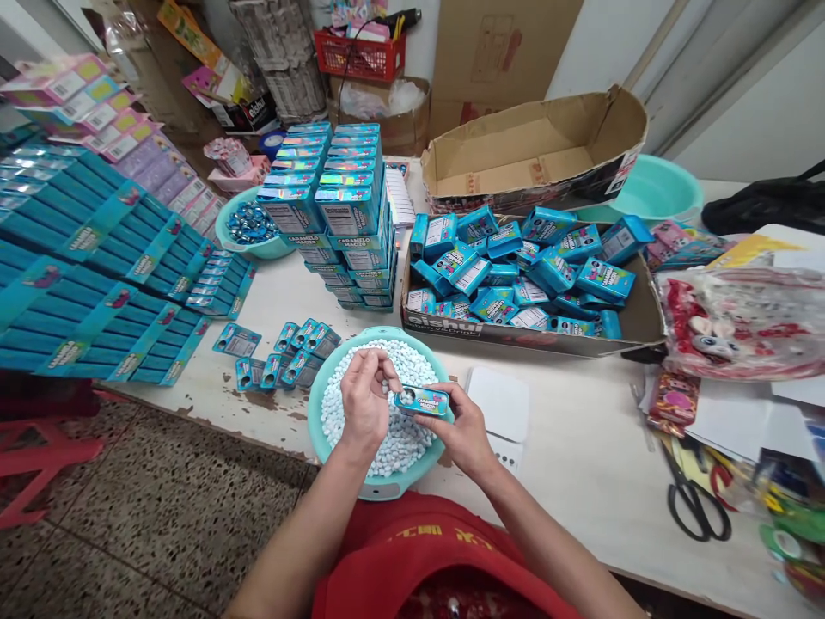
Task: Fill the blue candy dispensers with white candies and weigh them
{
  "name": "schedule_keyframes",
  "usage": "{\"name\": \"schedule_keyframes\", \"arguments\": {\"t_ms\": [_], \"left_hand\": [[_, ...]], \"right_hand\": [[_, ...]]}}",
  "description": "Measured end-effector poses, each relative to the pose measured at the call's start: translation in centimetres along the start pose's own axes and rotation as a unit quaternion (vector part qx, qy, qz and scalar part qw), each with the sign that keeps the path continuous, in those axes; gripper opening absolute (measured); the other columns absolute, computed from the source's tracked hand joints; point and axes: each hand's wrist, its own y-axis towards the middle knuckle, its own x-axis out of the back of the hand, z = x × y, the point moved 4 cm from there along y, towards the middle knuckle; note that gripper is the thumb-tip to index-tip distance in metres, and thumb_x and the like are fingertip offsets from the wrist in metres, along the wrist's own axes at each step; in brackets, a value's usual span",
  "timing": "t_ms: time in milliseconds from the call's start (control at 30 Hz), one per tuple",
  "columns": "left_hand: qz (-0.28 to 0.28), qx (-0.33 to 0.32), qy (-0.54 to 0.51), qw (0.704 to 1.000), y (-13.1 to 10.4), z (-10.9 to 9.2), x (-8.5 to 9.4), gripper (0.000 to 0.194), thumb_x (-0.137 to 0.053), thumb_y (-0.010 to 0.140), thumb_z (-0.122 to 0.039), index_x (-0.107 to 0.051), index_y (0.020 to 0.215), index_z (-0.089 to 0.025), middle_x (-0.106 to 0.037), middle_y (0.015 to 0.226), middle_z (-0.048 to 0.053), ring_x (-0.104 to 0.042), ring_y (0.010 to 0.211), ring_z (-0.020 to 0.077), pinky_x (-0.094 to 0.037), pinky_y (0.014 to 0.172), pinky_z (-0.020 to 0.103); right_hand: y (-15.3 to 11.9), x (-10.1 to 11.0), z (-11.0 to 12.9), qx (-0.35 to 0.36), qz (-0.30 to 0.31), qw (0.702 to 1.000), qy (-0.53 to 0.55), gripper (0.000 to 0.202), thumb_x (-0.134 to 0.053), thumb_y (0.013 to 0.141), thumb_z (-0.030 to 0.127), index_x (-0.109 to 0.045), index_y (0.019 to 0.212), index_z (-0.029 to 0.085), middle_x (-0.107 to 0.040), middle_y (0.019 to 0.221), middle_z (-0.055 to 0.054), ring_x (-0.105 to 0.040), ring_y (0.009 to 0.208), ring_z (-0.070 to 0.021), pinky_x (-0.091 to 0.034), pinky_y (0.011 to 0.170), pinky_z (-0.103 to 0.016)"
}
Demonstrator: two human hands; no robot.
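My right hand (465, 430) grips a small blue candy box (425, 401) printed "Caramelo Macizo", tilted over a mint-green basin (314, 430). Pale candies show at the round hole in the box's left end. Beside that end is my left hand (367, 397), its fingers curled together; what they hold, if anything, is hidden. Small white candies (396, 451) fill much of the basin below both hands. Left of the basin, several similar boxes (302, 342) lie grouped on the table, dark round holes visible on their ends.
Behind the basin stands a tall stack of blue boxes (351, 232). An open carton (444, 327) of loose blue boxes is at its right. Large rows of blue packs (83, 284) line the left. A white scale (496, 404) and black scissors (696, 503) lie rightward.
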Motion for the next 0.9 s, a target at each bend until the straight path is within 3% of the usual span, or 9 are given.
{"name": "schedule_keyframes", "arguments": {"t_ms": [100,500,667,900], "left_hand": [[0.004,-0.020,0.014,1.000,-0.3,-0.4,-0.3,0.022,-0.060,0.078,-0.039,-0.055,0.075,-0.017,-0.052,0.061,-0.001,-0.047,0.047,0.0074,-0.039,0.047,0.021],[0.035,-0.066,0.073,0.994,-1.2,0.4,-0.7,0.020,-0.056,0.081,-0.036,-0.059,0.075,-0.017,-0.060,0.063,0.000,-0.057,0.056,0.0113,-0.048,0.066,0.028],[0.082,-0.065,0.104,0.989,-1.4,0.9,-0.7,0.020,-0.056,0.082,-0.037,-0.062,0.083,-0.018,-0.064,0.070,0.004,-0.061,0.062,0.0148,-0.049,0.067,0.030],[0.115,-0.120,0.162,0.973,-1.7,1.0,-1.0,0.021,-0.056,0.081,-0.036,-0.066,0.084,-0.017,-0.068,0.079,0.008,-0.063,0.085,0.0213,-0.043,0.090,0.039]], "right_hand": [[0.1,-0.3,-0.5,-0.019,-0.002,0.999,0.034,0.037,-0.076,0.062,0.034,-0.058,0.092,0.021,-0.064,0.086,-0.001,-0.062,0.078,-0.0195,-0.050,0.071,-0.031],[0.4,-1.0,0.7,0.020,-0.009,0.998,-0.057,0.031,-0.072,0.065,0.025,-0.060,0.093,0.022,-0.065,0.090,-0.001,-0.060,0.084,-0.0200,-0.046,0.078,-0.032],[0.6,-0.7,0.9,0.012,-0.011,0.999,-0.051,0.028,-0.071,0.065,0.023,-0.061,0.091,0.022,-0.065,0.088,0.000,-0.060,0.083,-0.0196,-0.046,0.077,-0.032],[1.1,-0.6,0.9,0.007,-0.015,1.000,-0.005,0.030,-0.072,0.064,0.023,-0.062,0.093,0.022,-0.067,0.092,0.000,-0.062,0.087,-0.0201,-0.047,0.080,-0.033]]}}
